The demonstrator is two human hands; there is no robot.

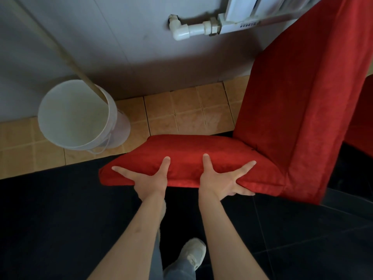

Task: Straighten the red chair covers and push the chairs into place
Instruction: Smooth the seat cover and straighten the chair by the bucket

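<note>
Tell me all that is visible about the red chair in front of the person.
The red chair wears a red, velvet-like cover over its padded seat and tall backrest; piped seams edge both. It stands on dark floor near tan tiles, backrest to the right in the view. The cover looks fairly smooth; the legs are hidden. Both hands hold the near seat edge: the left hand and right hand each lay thumb and forefinger on top, other fingers curling below.

White bucket (80, 118) near chair's (292, 118) left

The head camera looks steeply down, close over the red chair (262, 158) and floor (60, 219).
</note>
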